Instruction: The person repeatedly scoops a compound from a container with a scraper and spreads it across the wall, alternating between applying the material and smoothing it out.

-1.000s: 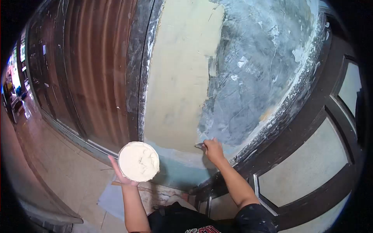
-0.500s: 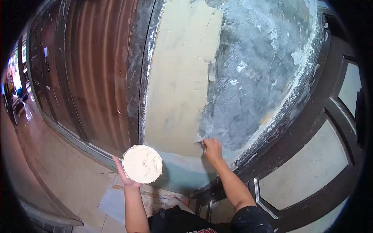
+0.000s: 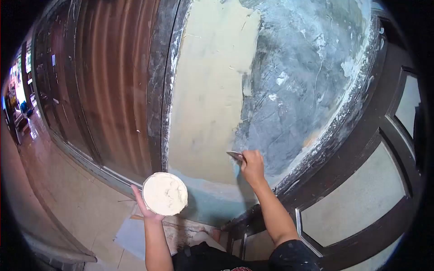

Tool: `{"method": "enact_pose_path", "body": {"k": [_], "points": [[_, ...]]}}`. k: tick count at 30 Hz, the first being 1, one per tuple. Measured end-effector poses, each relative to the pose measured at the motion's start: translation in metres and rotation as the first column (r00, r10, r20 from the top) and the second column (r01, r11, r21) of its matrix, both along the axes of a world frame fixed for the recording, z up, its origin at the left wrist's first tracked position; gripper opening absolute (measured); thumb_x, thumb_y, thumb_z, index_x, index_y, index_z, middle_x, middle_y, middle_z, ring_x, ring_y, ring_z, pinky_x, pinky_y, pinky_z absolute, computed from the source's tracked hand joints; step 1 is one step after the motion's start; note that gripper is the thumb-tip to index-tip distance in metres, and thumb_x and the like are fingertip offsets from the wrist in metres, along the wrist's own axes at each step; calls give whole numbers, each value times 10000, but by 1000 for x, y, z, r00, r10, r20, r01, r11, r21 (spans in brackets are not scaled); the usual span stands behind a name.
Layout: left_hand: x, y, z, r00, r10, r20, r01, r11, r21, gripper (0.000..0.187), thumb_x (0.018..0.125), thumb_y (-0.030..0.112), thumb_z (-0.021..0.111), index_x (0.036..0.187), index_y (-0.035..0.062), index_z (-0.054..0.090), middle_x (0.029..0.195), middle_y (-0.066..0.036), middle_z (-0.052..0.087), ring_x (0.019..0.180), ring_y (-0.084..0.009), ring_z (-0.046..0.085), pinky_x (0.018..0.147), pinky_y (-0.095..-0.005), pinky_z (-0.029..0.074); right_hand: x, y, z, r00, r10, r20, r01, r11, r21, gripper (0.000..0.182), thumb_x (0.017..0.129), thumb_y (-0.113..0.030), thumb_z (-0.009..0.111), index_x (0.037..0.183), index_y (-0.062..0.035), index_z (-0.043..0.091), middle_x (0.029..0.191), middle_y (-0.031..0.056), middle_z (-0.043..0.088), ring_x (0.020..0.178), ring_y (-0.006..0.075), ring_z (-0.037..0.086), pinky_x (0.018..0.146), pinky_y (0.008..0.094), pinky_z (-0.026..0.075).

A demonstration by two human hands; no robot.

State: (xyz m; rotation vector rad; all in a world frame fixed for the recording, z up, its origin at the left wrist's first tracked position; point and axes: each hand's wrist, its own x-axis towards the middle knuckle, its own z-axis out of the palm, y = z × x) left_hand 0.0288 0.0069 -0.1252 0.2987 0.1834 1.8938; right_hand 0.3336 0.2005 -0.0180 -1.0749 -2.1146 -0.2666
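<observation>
In front of me is a wall [image 3: 294, 104], bare grey on the right, with a broad strip of cream filler [image 3: 208, 90] smeared down its left part. My right hand [image 3: 252, 165] is closed around a putty knife [image 3: 234, 155], its blade at the lower right edge of the cream strip. The knife's handle is hidden in my fingers. Low on the left, my left hand [image 3: 145, 203] supports a round tub of cream filler [image 3: 165, 194] from its side and underneath, thumb stretched along the rim.
Left of the wall stands a dark-framed panel with a brown curtain-like surface [image 3: 113, 90]. A dark wooden door with pale panels [image 3: 357, 194] is close on my right. A pale sheet [image 3: 135, 237] lies on the tiled floor [image 3: 86, 207].
My right hand has moved up slightly, and the putty knife's blade now shows more clearly against the cream strip. My left hand and the tub have barely shifted.
</observation>
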Motion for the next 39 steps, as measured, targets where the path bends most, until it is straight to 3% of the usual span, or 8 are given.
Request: {"method": "enact_pose_path", "body": {"k": [5,12,17,24,26,31,36,39], "points": [[-5,1,-17,1000,-1,3,1,1000,8,1039,949,880,341,1482,15,553,1487,-181,598,1298,-385,624,1091,-547,526,21,9,-99,986,60,158,-49,996,-74,52,865,-128,726,871,-110,677,840,133,674,880,398,582,741,539,441],[-4,-1,-8,1000,18,14,-18,1000,17,1013,963,859,351,1484,13,551,1474,-179,609,1300,-380,622,1094,-540,525,-3,3,16,998,-42,-46,47,993,112,33,878,-96,698,873,-111,668,838,100,674,904,375,595,765,522,439],[-5,-6,-19,999,33,39,-33,999,-19,1015,959,863,355,1470,11,567,1475,-177,611,1298,-371,626,1085,-538,532,15,-4,-80,986,9,167,0,998,-55,44,888,-140,700,890,-121,660,845,90,678,899,372,601,778,526,437],[-5,-12,-7,999,46,28,-45,997,-58,1011,960,858,368,1474,9,563,1480,-178,603,1289,-390,625,1069,-551,536,-12,-1,36,999,-18,-36,24,983,180,30,923,-106,662,896,-119,653,893,74,701,914,357,598,761,518,429],[-5,-17,-3,999,-26,-24,28,996,80,1014,959,859,372,1470,5,564,1484,-178,601,1288,-391,625,1070,-550,535,0,0,-1,999,-2,-43,10,984,180,23,923,-110,671,909,-128,666,906,71,700,920,350,604,763,507,436],[-13,-14,-24,998,43,34,-42,999,-19,1036,938,886,357,1479,26,561,1490,-178,594,1270,-416,634,1047,-593,542,7,6,-76,967,-49,248,63,997,-49,50,903,-148,708,897,-135,660,897,55,692,941,347,610,770,515,442],[-11,-15,-11,996,62,60,-58,996,-61,1050,924,903,351,1494,44,548,1496,-183,587,1269,-442,630,1000,-668,542,-10,-3,38,997,-56,-48,62,989,135,49,880,-122,710,920,-107,686,866,107,680,924,391,604,756,525,451],[-12,-11,-20,977,49,205,-37,997,-62,1040,931,895,348,1493,42,546,1494,-189,586,1295,-439,612,976,-704,538,1,-8,5,997,-39,-62,46,991,124,58,888,-138,707,944,-125,699,897,82,695,956,365,610,772,512,442]]}}
